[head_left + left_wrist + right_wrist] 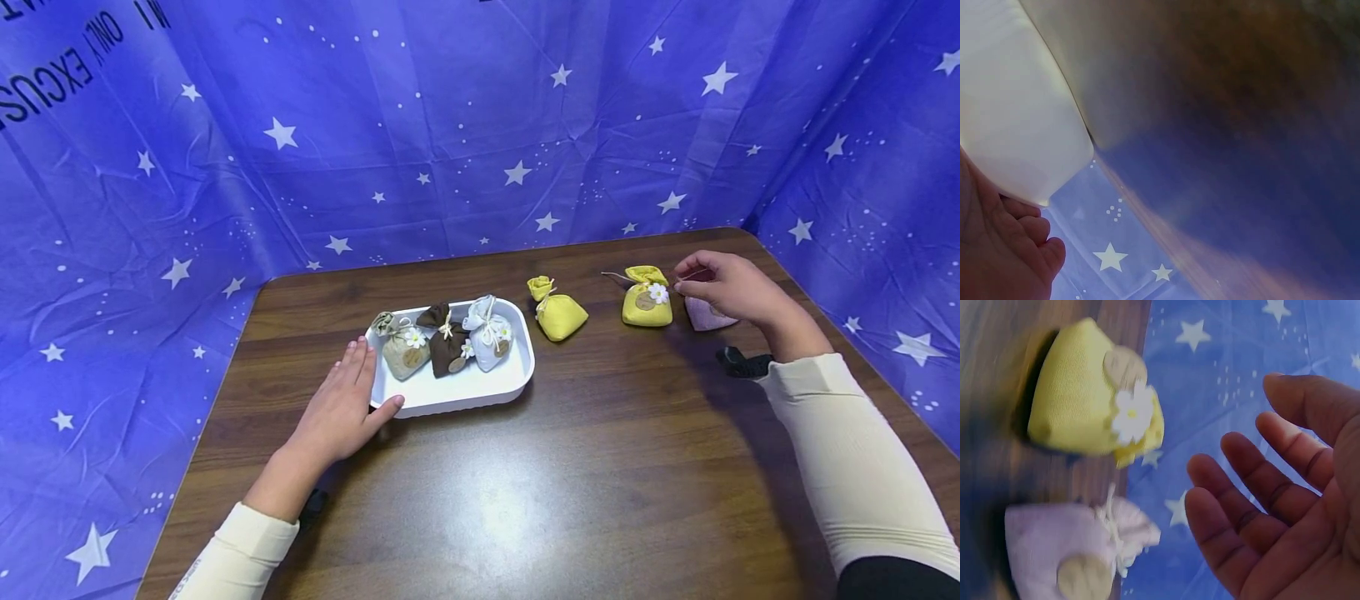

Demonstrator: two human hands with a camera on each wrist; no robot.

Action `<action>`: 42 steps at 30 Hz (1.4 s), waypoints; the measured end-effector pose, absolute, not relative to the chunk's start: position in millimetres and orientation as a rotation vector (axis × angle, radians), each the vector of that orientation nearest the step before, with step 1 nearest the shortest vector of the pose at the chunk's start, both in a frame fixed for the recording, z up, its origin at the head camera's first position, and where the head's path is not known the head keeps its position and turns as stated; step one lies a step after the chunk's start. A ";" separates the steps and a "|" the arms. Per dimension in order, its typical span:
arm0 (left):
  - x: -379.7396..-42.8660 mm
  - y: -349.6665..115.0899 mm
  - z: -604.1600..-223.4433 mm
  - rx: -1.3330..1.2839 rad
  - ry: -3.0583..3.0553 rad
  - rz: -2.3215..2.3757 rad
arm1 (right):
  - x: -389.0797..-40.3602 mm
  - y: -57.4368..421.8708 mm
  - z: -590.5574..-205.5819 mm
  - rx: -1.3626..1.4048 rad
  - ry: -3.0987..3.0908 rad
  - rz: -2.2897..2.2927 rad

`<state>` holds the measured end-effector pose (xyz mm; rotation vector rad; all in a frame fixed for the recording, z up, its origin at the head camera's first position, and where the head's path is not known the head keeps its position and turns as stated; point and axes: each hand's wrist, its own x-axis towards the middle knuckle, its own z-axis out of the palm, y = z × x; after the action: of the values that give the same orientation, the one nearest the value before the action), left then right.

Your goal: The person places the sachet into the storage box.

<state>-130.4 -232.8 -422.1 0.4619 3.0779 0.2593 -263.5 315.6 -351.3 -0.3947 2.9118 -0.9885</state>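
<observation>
My left hand [341,408] lies with straight fingers along the left end of a white tray [450,400], its thumb at the front rim. In the tray sit a beige sachet [405,357], a dark brown sachet [447,350] and a pale grey sachet [487,333], tied with cords. My right hand [723,287] is over a pale purple sachet [705,315], partly covering it. In the right wrist view its fingers [1272,487] are loosely bent, thumb apart, nothing held. Beside it stands a yellow sachet [647,308] with a white flower and round tag.
Another yellow sachet [561,317] lies between the tray and the right-hand sachets. The brown wooden table [570,483] ends at a blue curtain [465,125] with white stars. Dark wrist straps show at both wrists.
</observation>
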 end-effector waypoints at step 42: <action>-131.1 -232.1 -421.0 0.451 3.063 0.262 | -290.9 406.9 -429.1 -0.021 2.696 -1.251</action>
<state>-131.1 -232.1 -421.0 0.4515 3.0629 0.2621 -290.9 406.9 -429.1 -0.0207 2.6965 -1.2512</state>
